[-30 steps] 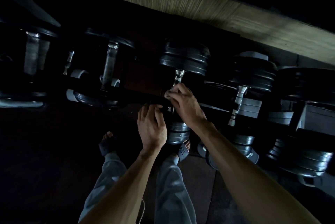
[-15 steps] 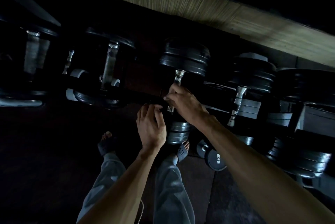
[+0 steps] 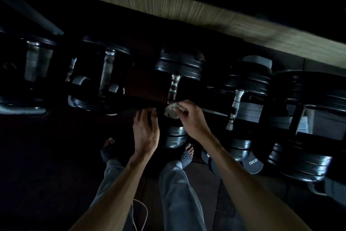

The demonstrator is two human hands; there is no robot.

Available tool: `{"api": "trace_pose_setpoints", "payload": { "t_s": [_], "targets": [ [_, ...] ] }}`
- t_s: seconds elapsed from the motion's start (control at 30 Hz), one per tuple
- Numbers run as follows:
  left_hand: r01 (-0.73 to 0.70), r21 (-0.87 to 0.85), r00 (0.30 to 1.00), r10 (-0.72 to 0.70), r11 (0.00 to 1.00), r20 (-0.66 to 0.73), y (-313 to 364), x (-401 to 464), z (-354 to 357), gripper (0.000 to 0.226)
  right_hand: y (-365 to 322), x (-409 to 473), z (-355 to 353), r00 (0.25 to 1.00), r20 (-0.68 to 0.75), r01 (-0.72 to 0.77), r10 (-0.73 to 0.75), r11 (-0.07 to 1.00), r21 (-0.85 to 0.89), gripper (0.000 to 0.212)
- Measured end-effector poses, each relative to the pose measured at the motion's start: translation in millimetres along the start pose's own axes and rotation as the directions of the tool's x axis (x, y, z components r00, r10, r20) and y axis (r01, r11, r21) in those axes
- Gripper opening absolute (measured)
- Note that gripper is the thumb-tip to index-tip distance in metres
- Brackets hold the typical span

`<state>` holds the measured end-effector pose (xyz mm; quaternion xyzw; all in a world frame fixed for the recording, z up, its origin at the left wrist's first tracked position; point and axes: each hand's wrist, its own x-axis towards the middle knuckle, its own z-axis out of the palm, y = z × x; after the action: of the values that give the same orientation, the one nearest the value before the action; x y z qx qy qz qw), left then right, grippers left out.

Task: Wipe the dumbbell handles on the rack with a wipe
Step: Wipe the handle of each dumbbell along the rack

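Observation:
A dark rack (image 3: 142,99) carries several black dumbbells in a dim room. My right hand (image 3: 191,118) pinches a crumpled pale wipe (image 3: 171,112) against the lower part of the chrome handle (image 3: 174,88) of the middle dumbbell. My left hand (image 3: 146,133) sits just left of it, fingers curled over the rack's front bar beside the dumbbell's near weight (image 3: 175,137). Other chrome handles show to the left (image 3: 107,73) and right (image 3: 235,109).
A 5KG plate (image 3: 252,163) and more plates lie on the floor at the right. My feet in sandals (image 3: 185,157) stand close under the rack. A wooden panel (image 3: 206,13) runs along behind the rack. A cord hangs by my left leg.
My right hand has slid down the middle handle toward me, and the wipe now shows at its fingertips. My left hand has stayed in place.

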<state>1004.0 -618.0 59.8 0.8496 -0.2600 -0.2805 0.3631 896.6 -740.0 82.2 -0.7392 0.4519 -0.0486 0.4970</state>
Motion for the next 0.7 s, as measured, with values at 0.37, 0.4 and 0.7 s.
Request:
{"api": "trace_pose_setpoints", "payload": {
  "t_s": [0.37,0.4,0.7],
  "targets": [
    [-0.368,-0.041,0.870,0.360,0.929,0.338,80,-15,39,0.023,24,-64,-71,0.952,-0.032,-0.226,0.305,0.770,0.597,0.012],
    [-0.338,-0.079,0.864,0.342,0.938,0.370,85,-13,41,0.017,26,-67,-75,0.944,-0.024,-0.243,0.330,0.741,0.626,0.012],
    [-0.035,-0.202,0.752,0.159,0.979,0.640,125,-15,81,0.018,61,-88,-120,0.920,-0.035,-0.304,0.390,0.769,0.563,0.018]
  ]
}}
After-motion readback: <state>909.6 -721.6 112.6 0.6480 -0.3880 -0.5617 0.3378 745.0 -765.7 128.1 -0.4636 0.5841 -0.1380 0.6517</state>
